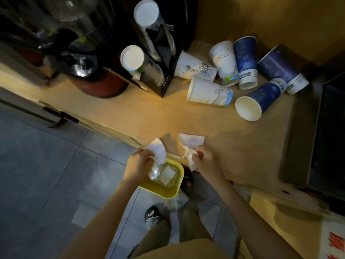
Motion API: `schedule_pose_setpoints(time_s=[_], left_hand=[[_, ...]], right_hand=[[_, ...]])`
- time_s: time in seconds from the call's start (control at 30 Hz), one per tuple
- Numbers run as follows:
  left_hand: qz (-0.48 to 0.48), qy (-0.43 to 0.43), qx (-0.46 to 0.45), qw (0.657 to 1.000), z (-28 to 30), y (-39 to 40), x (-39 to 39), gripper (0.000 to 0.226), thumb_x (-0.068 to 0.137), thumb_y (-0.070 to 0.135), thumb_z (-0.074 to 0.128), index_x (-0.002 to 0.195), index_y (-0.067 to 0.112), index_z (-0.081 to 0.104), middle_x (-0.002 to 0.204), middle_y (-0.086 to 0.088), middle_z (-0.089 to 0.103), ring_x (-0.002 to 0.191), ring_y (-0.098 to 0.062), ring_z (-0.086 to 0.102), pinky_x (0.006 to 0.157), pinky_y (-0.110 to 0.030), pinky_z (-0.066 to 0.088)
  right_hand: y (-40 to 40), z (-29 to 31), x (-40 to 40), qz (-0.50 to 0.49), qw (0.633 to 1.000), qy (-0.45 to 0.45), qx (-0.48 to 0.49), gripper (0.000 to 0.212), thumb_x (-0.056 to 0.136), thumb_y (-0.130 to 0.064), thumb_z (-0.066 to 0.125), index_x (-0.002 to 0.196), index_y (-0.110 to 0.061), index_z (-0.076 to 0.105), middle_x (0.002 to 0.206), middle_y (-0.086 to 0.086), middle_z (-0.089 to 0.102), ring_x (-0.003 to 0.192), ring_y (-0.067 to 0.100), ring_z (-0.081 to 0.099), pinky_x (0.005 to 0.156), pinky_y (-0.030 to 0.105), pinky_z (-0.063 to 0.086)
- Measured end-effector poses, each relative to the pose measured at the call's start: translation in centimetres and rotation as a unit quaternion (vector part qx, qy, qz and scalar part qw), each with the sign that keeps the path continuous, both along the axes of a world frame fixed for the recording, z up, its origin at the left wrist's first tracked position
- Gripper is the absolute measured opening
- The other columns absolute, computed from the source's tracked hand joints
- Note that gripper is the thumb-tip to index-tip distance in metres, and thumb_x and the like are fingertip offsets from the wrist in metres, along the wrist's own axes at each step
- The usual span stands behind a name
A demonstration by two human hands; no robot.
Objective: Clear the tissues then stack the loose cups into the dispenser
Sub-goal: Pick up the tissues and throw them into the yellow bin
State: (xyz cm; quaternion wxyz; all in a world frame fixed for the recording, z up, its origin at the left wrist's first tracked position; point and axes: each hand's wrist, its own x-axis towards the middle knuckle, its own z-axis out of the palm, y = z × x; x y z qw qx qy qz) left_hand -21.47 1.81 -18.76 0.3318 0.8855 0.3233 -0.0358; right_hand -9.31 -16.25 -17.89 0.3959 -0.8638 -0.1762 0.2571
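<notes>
My left hand (139,162) grips a crumpled white tissue (158,152) just above a yellow bin (173,192) on the floor. My right hand (204,159) holds a second white tissue (190,146) at the counter's front edge. Several loose paper cups lie on their sides at the counter's back right: white ones (210,92) (195,67) (224,60) and dark blue ones (245,60) (261,99) (280,70). A black cup dispenser (160,58) stands left of them, holding two stacks of white cups (146,13) (132,57).
The wooden counter (149,111) runs across the view. A dark appliance with a red base (97,85) stands at back left. A black appliance (330,135) sits at the right edge. The bin holds clear plastic and a white piece (167,174). Grey floor tiles lie below.
</notes>
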Motion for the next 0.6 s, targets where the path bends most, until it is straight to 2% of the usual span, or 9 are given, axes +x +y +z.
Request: schedule_pose_setpoints(time_s=[0.1, 0.13, 0.2, 0.23, 0.3, 0.37, 0.47, 0.53, 0.6], left_hand=[[0.056, 0.014, -0.011, 0.998, -0.9, 1.2, -4.1, 0.020, 0.078, -0.003, 0.055, 0.092, 0.000, 0.069, 0.096, -0.025, 0.063, 0.085, -0.040, 0.061, 0.072, -0.031, 0.043], [0.079, 0.016, -0.018, 0.997, -1.3, 1.5, -5.6, 0.021, 0.079, -0.003, 0.055, 0.094, 0.001, 0.069, 0.098, -0.024, 0.063, 0.086, -0.039, 0.061, 0.072, -0.028, 0.040], [0.105, 0.021, -0.042, 0.993, -2.1, 1.8, -8.3, 0.022, 0.081, 0.000, 0.055, 0.098, 0.002, 0.068, 0.103, -0.022, 0.062, 0.088, -0.033, 0.059, 0.075, -0.026, 0.039], [0.111, 0.027, -0.057, 0.992, -2.5, 1.8, -9.5, 0.022, 0.081, 0.001, 0.055, 0.100, 0.002, 0.067, 0.106, -0.021, 0.060, 0.089, -0.030, 0.058, 0.077, -0.026, 0.040], [0.105, 0.044, -0.081, 0.990, -3.3, 1.6, -11.7, 0.025, 0.083, 0.003, 0.055, 0.105, 0.001, 0.065, 0.116, -0.019, 0.056, 0.094, -0.027, 0.057, 0.082, -0.025, 0.042], [0.086, 0.068, -0.091, 0.990, -4.5, 1.4, -13.3, 0.029, 0.083, 0.004, 0.056, 0.112, -0.001, 0.060, 0.126, -0.019, 0.050, 0.100, -0.031, 0.057, 0.082, -0.024, 0.042], [0.077, 0.101, -0.120, 0.985, -6.7, 1.1, -14.6, 0.042, 0.078, -0.002, 0.060, 0.119, -0.002, 0.053, 0.133, -0.018, 0.044, 0.096, -0.024, 0.054, 0.072, -0.014, 0.041], [0.060, 0.113, -0.120, 0.985, -8.3, 1.0, -14.9, 0.042, 0.078, -0.003, 0.061, 0.119, -0.003, 0.053, 0.133, -0.019, 0.045, 0.100, -0.026, 0.056, 0.078, -0.014, 0.042], [0.044, 0.114, -0.112, 0.986, -10.2, 1.0, -14.8, 0.036, 0.079, -0.002, 0.060, 0.115, -0.002, 0.057, 0.132, -0.020, 0.048, 0.104, -0.032, 0.058, 0.088, -0.023, 0.045]], right_hand=[[1.0, 0.3, -4.5, -0.077, 0.991, 0.059, 0.092, 0.031, 0.073, -0.020, 0.053, 0.062, 0.007, 0.043, 0.056, 0.030, 0.041, 0.054, 0.021, 0.035, 0.052, 0.030, 0.025], [1.2, 0.1, -6.0, -0.095, 0.988, 0.065, 0.106, 0.034, 0.070, -0.027, 0.052, 0.060, 0.005, 0.044, 0.054, 0.025, 0.041, 0.053, 0.018, 0.036, 0.051, 0.029, 0.026], [1.4, -0.6, -8.7, -0.102, 0.987, 0.064, 0.103, 0.029, 0.067, -0.033, 0.052, 0.054, -0.008, 0.045, 0.047, 0.004, 0.042, 0.050, 0.009, 0.037, 0.049, 0.025, 0.027], [1.4, -1.0, -10.0, -0.101, 0.988, 0.066, 0.092, 0.025, 0.070, -0.029, 0.054, 0.051, -0.016, 0.043, 0.046, -0.005, 0.041, 0.050, 0.006, 0.036, 0.049, 0.023, 0.028], [1.3, -2.2, -12.1, -0.091, 0.991, 0.066, 0.069, 0.035, 0.078, -0.009, 0.058, 0.053, -0.022, 0.039, 0.051, -0.011, 0.040, 0.055, 0.011, 0.041, 0.054, 0.029, 0.032], [1.2, -3.6, -13.8, -0.078, 0.993, 0.068, 0.050, 0.035, 0.081, 0.003, 0.057, 0.060, -0.022, 0.046, 0.058, -0.005, 0.047, 0.062, 0.020, 0.047, 0.056, 0.033, 0.035], [1.2, -5.7, -15.2, -0.069, 0.993, 0.090, 0.023, 0.014, 0.083, 0.002, 0.058, 0.084, -0.011, 0.064, 0.079, 0.007, 0.065, 0.076, 0.023, 0.059, 0.065, 0.034, 0.045], [1.2, -7.6, -15.5, -0.071, 0.992, 0.100, -0.002, 0.015, 0.083, 0.002, 0.057, 0.094, -0.004, 0.066, 0.091, 0.013, 0.069, 0.085, 0.026, 0.062, 0.073, 0.038, 0.049], [1.3, -9.8, -15.3, -0.075, 0.991, 0.109, -0.024, 0.017, 0.084, 0.002, 0.057, 0.097, -0.003, 0.065, 0.095, 0.014, 0.068, 0.087, 0.025, 0.061, 0.075, 0.038, 0.050]])
